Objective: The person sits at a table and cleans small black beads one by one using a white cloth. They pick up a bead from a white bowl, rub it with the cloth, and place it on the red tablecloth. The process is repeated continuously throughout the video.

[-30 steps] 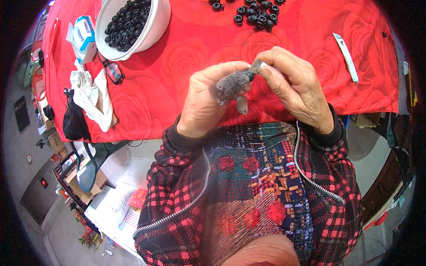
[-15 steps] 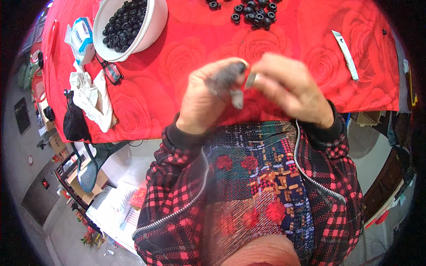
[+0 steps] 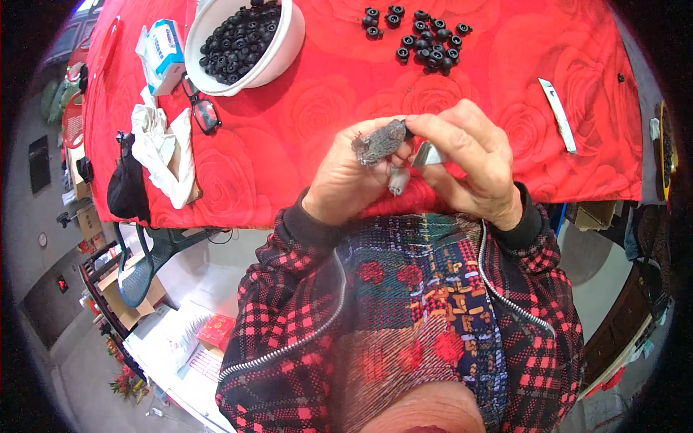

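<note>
My left hand (image 3: 339,177) is closed around a dark grey, rough-looking lump (image 3: 379,144). A small black part (image 3: 408,133) shows at its upper right end. Below the lump, a light grey stub (image 3: 396,182) sticks out under the left fingers; whether it belongs to the lump I cannot tell. My right hand (image 3: 473,155) pinches a flat, grey blade-like piece (image 3: 427,154) between thumb and fingers, and its index fingertip meets the black part. Beyond my hands, several small round black parts (image 3: 437,52) lie loose on the red rose-patterned tablecloth (image 3: 310,101).
A white bowl (image 3: 285,54) full of similar black parts stands at the far left. Near it are a blue-and-white packet (image 3: 164,58), glasses (image 3: 206,114), white cloth (image 3: 162,155) and a black cloth item (image 3: 128,184). A slim white packet (image 3: 558,115) lies at the right.
The view has shifted, so the bowl and loose parts appear further right and lower. My right hand, blurred before, is now steadier, with its fingertip at the black part.
</note>
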Available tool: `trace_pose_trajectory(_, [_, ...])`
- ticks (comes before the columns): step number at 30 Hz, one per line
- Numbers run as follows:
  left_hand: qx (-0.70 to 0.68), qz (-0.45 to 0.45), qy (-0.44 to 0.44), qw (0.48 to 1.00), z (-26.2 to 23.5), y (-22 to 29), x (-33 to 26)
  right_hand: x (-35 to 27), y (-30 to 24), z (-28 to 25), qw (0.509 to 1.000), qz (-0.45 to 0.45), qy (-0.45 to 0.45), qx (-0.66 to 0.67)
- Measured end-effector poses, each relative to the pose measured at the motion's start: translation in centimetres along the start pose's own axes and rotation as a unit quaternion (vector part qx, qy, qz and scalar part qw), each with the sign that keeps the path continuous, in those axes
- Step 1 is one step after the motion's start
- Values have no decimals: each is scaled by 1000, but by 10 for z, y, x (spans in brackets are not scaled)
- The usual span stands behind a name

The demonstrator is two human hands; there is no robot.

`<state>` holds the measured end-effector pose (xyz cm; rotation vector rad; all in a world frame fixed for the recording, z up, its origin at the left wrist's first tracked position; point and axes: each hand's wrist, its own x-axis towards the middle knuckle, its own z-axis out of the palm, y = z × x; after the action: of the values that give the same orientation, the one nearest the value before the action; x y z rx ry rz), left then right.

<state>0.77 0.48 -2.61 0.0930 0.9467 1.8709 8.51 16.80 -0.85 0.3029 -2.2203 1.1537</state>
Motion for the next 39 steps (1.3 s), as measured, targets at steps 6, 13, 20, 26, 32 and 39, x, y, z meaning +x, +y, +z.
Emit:
trace_pose_trajectory(6, [-8,16,-2,1000,11,4,-9,5,-5,-4,999,-19,-27,13])
trace_pose_trajectory(13, [-13,91,0,996,10,6,-15,-7,-24,-12,995,53,-49,66])
trace_pose_trajectory(20, [84,145,7,986,17,8,-18,-4,-28,-13,958,243,-3,151])
trace_pose_trajectory(26, [123,145,-2,982,18,11,-22,6,-27,-14,984,168,-46,47])
trace_pose_trajectory(32, [143,153,0,978,19,12,-20,4,-19,-8,988,141,-43,42])
trace_pose_trajectory(39, [154,140,15,978,17,11,-17,6,-15,-7,987,144,-51,40])
